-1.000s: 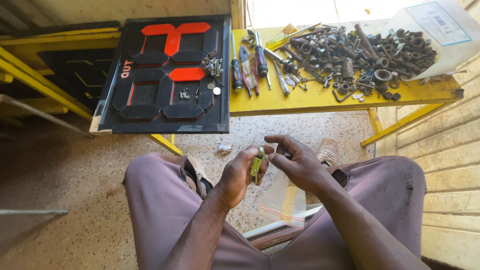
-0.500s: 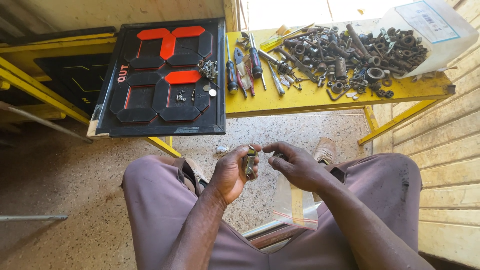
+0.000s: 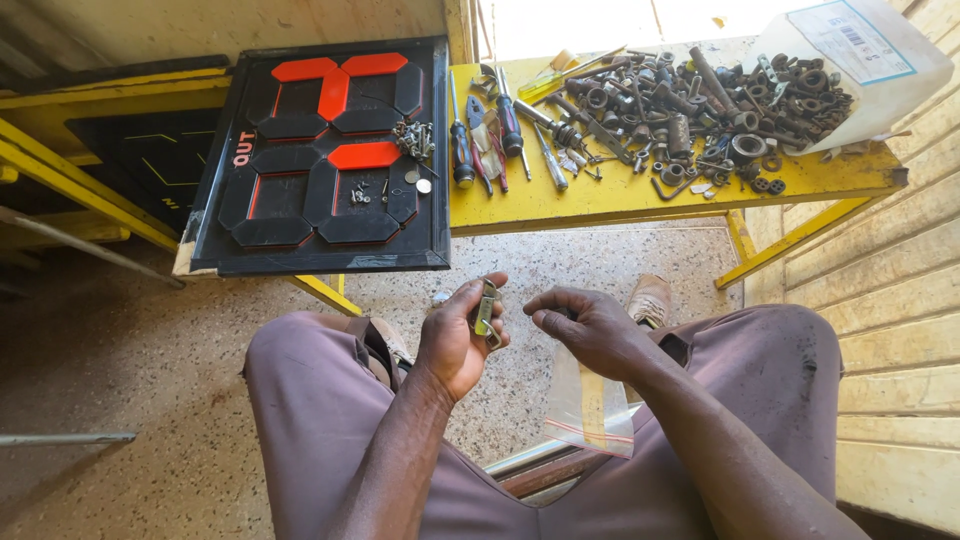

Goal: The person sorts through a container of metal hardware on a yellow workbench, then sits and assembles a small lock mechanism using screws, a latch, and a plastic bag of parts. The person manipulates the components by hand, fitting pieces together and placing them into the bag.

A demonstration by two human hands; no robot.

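Observation:
I sit with my knees apart, both hands between them above the floor. My left hand (image 3: pixel 456 335) grips a small flat metal bracket (image 3: pixel 486 311) upright between thumb and fingers. My right hand (image 3: pixel 588 325) hovers just right of it, fingers curled, a short gap from the bracket, and seems to hold nothing. A clear plastic bag (image 3: pixel 590 405) hangs under my right wrist against my right thigh.
A yellow bench (image 3: pixel 620 195) ahead carries a black segment display panel (image 3: pixel 320 160) with red segments and loose screws (image 3: pixel 413 138), screwdrivers (image 3: pixel 462 150), a heap of rusty nuts and bolts (image 3: pixel 700 100) spilling from a white bag (image 3: pixel 860 60). Wooden planks (image 3: pixel 890 350) lie right.
My right hand has drawn away from the bracket, leaving it in my left hand alone. The view has shifted slightly.

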